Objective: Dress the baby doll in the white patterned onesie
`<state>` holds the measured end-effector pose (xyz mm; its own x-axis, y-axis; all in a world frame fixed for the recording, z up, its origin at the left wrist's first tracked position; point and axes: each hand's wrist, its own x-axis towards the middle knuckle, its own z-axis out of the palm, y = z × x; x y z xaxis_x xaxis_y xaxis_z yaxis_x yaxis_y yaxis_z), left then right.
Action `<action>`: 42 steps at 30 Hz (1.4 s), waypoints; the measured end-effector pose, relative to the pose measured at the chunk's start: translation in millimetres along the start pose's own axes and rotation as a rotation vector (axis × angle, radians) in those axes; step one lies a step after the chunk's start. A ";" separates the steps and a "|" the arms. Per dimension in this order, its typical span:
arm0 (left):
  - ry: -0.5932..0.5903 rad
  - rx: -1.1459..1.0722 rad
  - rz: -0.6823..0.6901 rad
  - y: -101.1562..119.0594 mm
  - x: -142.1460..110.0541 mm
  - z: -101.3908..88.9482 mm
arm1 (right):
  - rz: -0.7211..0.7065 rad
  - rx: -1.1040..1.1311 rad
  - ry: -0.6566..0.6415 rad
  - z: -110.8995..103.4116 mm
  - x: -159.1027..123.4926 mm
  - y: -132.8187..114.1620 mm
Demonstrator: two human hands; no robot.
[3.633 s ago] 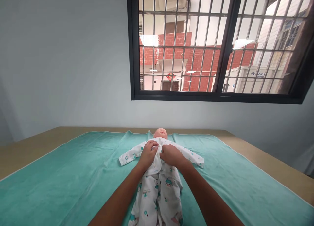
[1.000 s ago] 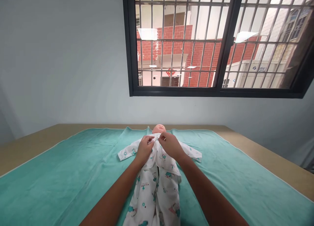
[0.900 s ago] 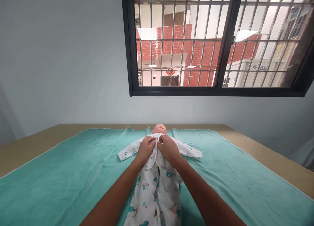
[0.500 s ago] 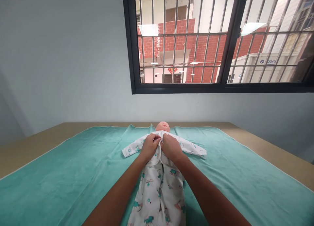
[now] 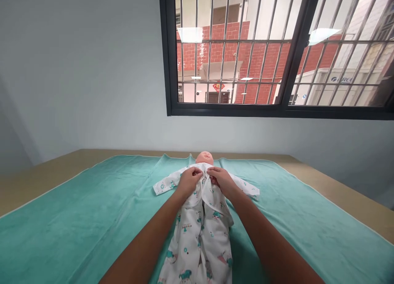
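Lay lengthwise along the middle of the table (image 5: 40, 175), on a teal blanket (image 5: 92, 210) spread over most of the top: a baby doll (image 5: 205, 157) in a white romper (image 5: 200, 234), feet toward the near edge, head toward the far edge. Was white cotton printed with small teal and pink figures, legs slack and creased at the near end, front opening parted in a narrow dark gap down the middle from chest to crotch. Reached in from the near edge along either side of the legs: two bare forearms. Rested on the chest, left of the opening, the left hand (image 5: 188, 181), fingers curled and pinching the left edge of the fabric. Met it from the other side, the right hand (image 5: 223, 180), fingers bent and pinching the right edge, fingertips of both nearly touching just below the collar. Spread flat to either side, the short sleeves, cuffs lying on the blanket. Showed beyond the collar, the bare pink head, face up, close to the blanket's far hem. Stood behind the far edge, a pale wall with a black-framed barred window (image 5: 277, 50).
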<state>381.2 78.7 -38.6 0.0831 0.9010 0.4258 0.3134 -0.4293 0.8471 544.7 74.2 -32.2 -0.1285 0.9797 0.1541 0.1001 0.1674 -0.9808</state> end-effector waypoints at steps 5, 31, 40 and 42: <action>0.019 -0.111 -0.064 -1.7 0.6 4.2 | 0.037 0.202 -0.069 -5.4 -1.5 0.4; -0.028 -0.361 -0.143 0.9 -3.8 2.8 | 0.052 0.252 -0.125 -10.4 -5.8 -0.9; 0.019 -0.304 -0.140 -6.6 -3.1 6.2 | 0.027 0.232 -0.129 -8.7 -7.0 -1.3; 0.033 -0.284 -0.136 -8.8 -2.8 7.0 | 0.024 0.223 -0.130 -8.9 -6.4 0.1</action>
<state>384.8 80.4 -49.5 0.0265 0.9509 0.3082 0.0427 -0.3091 0.9501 554.2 68.9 -32.1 -0.2561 0.9582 0.1279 -0.1138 0.1015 -0.9883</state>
